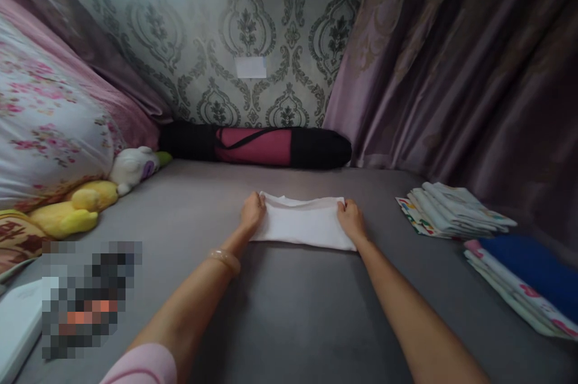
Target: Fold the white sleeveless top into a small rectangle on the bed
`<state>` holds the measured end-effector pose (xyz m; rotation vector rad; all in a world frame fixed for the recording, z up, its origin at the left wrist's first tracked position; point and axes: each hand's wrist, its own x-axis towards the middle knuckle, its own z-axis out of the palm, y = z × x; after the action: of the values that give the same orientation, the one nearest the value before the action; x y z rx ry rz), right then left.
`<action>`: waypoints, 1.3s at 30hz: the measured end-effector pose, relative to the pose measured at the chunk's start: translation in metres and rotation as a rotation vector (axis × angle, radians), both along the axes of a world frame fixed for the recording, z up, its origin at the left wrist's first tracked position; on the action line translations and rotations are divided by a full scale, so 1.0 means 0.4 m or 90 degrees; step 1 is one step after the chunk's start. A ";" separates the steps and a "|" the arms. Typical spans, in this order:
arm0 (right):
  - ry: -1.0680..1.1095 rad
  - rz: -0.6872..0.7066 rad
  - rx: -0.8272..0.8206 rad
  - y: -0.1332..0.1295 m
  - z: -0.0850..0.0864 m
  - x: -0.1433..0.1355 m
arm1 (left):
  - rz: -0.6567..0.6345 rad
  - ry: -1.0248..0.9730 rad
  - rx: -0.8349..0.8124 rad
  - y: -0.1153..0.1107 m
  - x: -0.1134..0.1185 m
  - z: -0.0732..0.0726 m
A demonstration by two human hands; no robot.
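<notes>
A white cloth (302, 227), folded into a wide rectangle, lies on the grey bed sheet (298, 312) in front of me. My left hand (253, 214) pinches its far left corner, with a pale bangle (224, 261) on that wrist. At the far right corner, my right hand (353, 219) grips the same cloth between thumb and fingers. The cloth's far edge is lifted a little and sags between the two hands. Its near edge rests on the sheet.
Two stacks of folded cloths, a pale one (456, 209) and one topped with blue (533, 263), lie right. Plush toys (130, 170) and a floral bundle (49, 113) are left. A black and red long bag (257, 146) lies along the wall. A pixelated patch (93, 300) hides something front left.
</notes>
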<state>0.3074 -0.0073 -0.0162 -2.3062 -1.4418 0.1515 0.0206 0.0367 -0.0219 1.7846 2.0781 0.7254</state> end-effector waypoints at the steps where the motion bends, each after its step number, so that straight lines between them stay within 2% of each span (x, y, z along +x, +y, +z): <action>1: 0.005 -0.001 -0.005 0.005 0.000 0.003 | 0.003 0.007 -0.003 0.000 0.000 0.005; 5: 0.035 -0.011 -0.005 0.017 -0.004 0.014 | 0.011 0.025 0.012 -0.001 0.001 0.010; 12: 0.041 -0.047 0.039 0.017 -0.011 0.011 | 0.037 0.017 0.042 0.009 -0.002 -0.005; 20: 0.099 -0.052 -0.001 0.023 0.006 0.057 | 0.066 -0.088 -0.028 0.019 -0.028 0.022; 23: 0.061 -0.050 0.031 0.001 0.024 0.044 | 0.052 -0.041 0.087 -0.008 -0.036 0.028; 25: -0.006 0.007 0.088 -0.016 0.037 0.004 | -0.017 0.014 0.194 -0.038 -0.020 0.029; 26: -0.040 0.063 0.107 -0.023 0.043 -0.026 | -0.073 0.037 0.223 -0.054 -0.004 0.029; 29: -0.086 0.309 0.070 -0.038 0.046 -0.137 | -0.290 0.082 0.192 -0.095 0.064 0.025; 30: -0.096 0.366 0.051 -0.041 0.043 -0.173 | -0.338 0.099 0.180 -0.104 0.088 0.023; 31: -0.100 0.399 0.033 -0.042 0.037 -0.204 | -0.357 0.116 0.170 -0.110 0.110 0.021; 34: -0.103 0.438 -0.020 -0.043 0.016 -0.264 | -0.325 0.161 0.132 -0.116 0.146 0.009; 39: -0.116 0.446 -0.051 -0.043 -0.012 -0.276 | -0.294 0.229 0.065 -0.111 0.137 -0.016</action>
<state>0.1972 -0.0244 -0.0210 -1.8047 -2.3221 0.2030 0.0755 -0.0077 -0.0282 2.4826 1.7298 0.4066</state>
